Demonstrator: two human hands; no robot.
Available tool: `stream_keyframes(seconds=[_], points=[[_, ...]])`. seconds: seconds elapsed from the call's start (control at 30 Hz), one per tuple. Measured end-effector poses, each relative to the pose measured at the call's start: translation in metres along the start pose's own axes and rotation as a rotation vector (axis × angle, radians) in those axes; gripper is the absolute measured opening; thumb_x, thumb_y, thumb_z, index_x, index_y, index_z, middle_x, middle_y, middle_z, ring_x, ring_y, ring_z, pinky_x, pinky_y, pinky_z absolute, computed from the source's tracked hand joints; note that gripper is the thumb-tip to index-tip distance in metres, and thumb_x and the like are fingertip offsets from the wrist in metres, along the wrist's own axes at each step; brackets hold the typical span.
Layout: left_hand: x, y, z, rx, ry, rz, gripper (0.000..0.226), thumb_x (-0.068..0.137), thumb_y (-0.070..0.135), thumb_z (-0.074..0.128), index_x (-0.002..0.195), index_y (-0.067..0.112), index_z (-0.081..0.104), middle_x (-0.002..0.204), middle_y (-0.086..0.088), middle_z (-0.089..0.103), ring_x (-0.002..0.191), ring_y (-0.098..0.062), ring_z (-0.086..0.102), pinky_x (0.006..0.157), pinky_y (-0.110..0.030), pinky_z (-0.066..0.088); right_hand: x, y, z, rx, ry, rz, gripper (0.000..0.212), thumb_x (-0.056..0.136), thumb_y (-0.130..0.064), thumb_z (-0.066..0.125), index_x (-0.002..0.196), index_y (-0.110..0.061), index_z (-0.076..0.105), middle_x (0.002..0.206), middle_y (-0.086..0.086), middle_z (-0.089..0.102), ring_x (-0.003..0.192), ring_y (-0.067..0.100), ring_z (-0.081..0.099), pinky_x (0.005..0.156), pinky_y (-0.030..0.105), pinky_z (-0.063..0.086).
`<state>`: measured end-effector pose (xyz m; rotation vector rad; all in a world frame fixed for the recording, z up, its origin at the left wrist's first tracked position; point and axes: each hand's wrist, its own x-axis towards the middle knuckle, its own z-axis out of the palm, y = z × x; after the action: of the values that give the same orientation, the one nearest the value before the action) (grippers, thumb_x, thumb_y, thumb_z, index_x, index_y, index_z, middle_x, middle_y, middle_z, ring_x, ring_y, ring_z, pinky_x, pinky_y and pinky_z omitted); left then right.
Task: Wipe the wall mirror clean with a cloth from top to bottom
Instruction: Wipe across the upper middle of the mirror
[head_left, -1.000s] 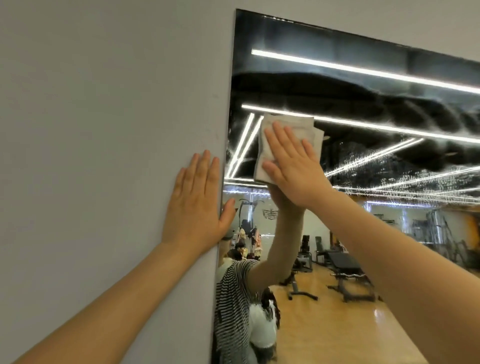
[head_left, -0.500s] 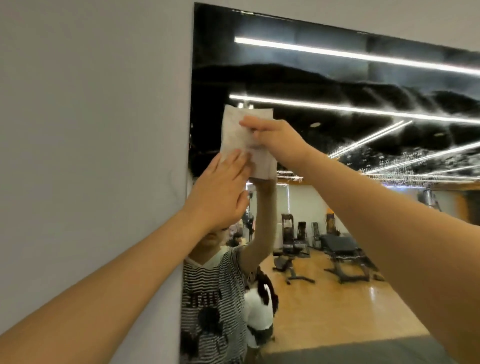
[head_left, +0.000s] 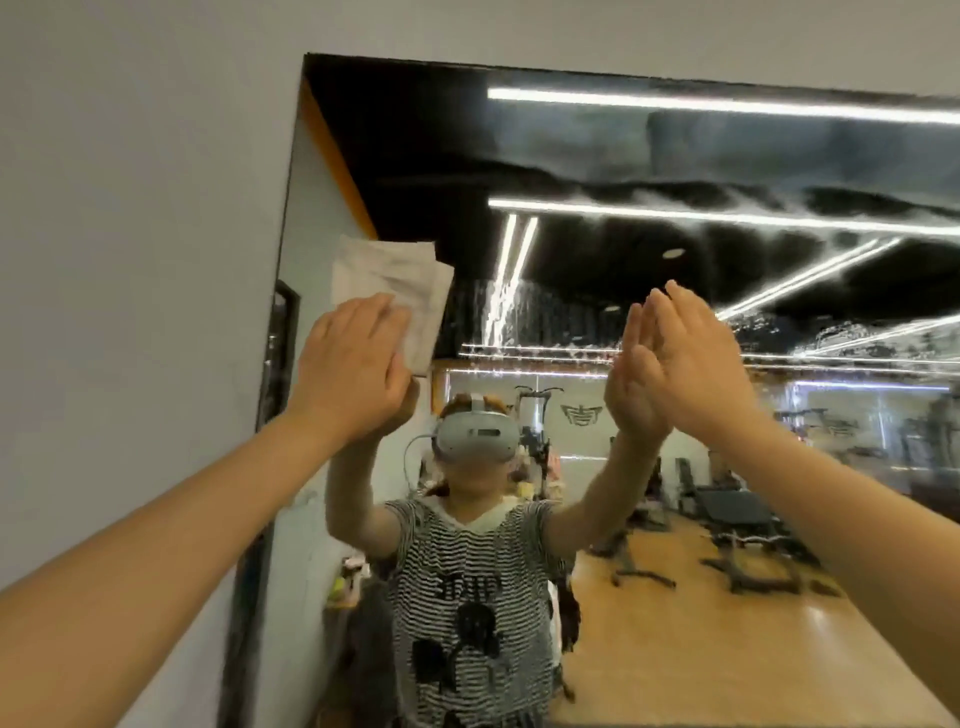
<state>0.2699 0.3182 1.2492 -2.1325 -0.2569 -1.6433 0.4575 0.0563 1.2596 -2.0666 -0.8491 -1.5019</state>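
A large frameless wall mirror (head_left: 675, 249) fills the right of the view and shows wet streaks across its upper part. A folded white cloth (head_left: 400, 280) lies flat on the glass near the mirror's left edge. My left hand (head_left: 348, 369) presses the cloth against the glass with straight fingers. My right hand (head_left: 691, 364) rests flat on the glass to the right, fingers straight, holding nothing. Both forearms reach up from the lower corners.
A plain grey wall (head_left: 130, 260) runs along the mirror's left edge and above its top edge. The glass reflects a person with a headset and striped shirt, gym machines and a wooden floor.
The cloth passed from my right hand to my left hand. My left hand left the wall and now presses the cloth; my right hand moved right along the glass. The view shifted right.
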Motion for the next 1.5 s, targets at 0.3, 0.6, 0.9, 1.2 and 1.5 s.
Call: stream_keyframes(seconds=[0.3,0.6,0.9,1.2,1.5], points=[[0.004,0.008,0.009,0.061,-0.143,-0.155,0.067,0.095,0.041,0.020,0.153,0.005,0.020,0.159,-0.017,0.019,0.147,-0.032,0.018,0.119,-0.046,0.017,0.008,0.048,0.014,0.047,0.037,-0.103,0.061,0.103,-0.042,0.032,0.154,-0.012,0.019,0.162,0.009,0.011,0.149,0.026,0.006,0.120,0.046,0.004],[0.036,0.007,0.024,0.074,-0.061,-0.282,0.066,0.098,0.041,0.016,0.154,0.006,0.005,0.163,-0.010,0.001,0.150,-0.021,-0.002,0.117,-0.033,-0.007,0.008,0.071,0.033,0.056,0.120,-0.183,0.066,0.098,-0.048,0.023,0.152,-0.011,0.026,0.159,0.010,0.022,0.148,0.025,0.015,0.119,0.043,0.009],[0.050,0.053,0.051,0.045,0.139,-0.522,0.059,0.103,0.035,0.019,0.154,0.006,0.008,0.162,-0.013,0.008,0.150,-0.027,0.006,0.119,-0.042,0.000,0.009,0.072,0.042,0.026,0.176,-0.178,0.064,0.098,-0.045,0.027,0.154,-0.012,0.023,0.160,0.008,0.019,0.149,0.022,0.012,0.118,0.037,0.002],[0.067,0.123,0.060,0.066,0.056,-0.313,0.070,0.095,0.044,0.004,0.154,0.008,0.002,0.163,-0.011,-0.001,0.150,-0.022,-0.004,0.115,-0.033,-0.013,0.010,0.073,0.042,0.031,0.172,-0.185,0.066,0.097,-0.046,0.022,0.154,-0.012,0.021,0.161,0.007,0.016,0.149,0.021,0.011,0.116,0.030,-0.007],[0.054,0.074,0.055,0.035,0.094,-0.453,0.068,0.097,0.046,0.012,0.155,0.011,0.004,0.163,-0.010,0.002,0.150,-0.024,-0.001,0.119,-0.039,-0.004,0.011,0.074,0.042,0.032,0.205,-0.188,0.066,0.098,-0.047,0.021,0.153,-0.011,0.021,0.161,0.009,0.018,0.148,0.022,0.012,0.116,0.032,-0.005]])
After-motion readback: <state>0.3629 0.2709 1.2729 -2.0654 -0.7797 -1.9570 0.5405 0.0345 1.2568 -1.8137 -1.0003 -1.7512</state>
